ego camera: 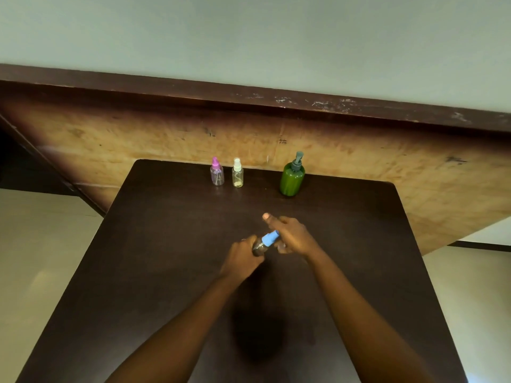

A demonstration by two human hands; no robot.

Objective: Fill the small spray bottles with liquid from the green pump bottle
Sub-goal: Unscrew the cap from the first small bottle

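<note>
I reckon I'm barely started: my left hand (243,254) grips the blue-capped spray bottle (266,242) mid-table, my right hand (293,234) closes on its cap, while the pink-capped bottle (217,172), white-capped bottle (237,174) and green pump bottle (291,176) wait at twelve o'clock.

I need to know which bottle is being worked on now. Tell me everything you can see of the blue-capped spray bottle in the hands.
The small clear plastic spray bottle with the blue spray cap is held tilted above the dark wooden table, cap pointing up and right. The left hand grips its body; the right hand closes on the cap. The cap looks still attached. Its contents cannot be made out.
</note>
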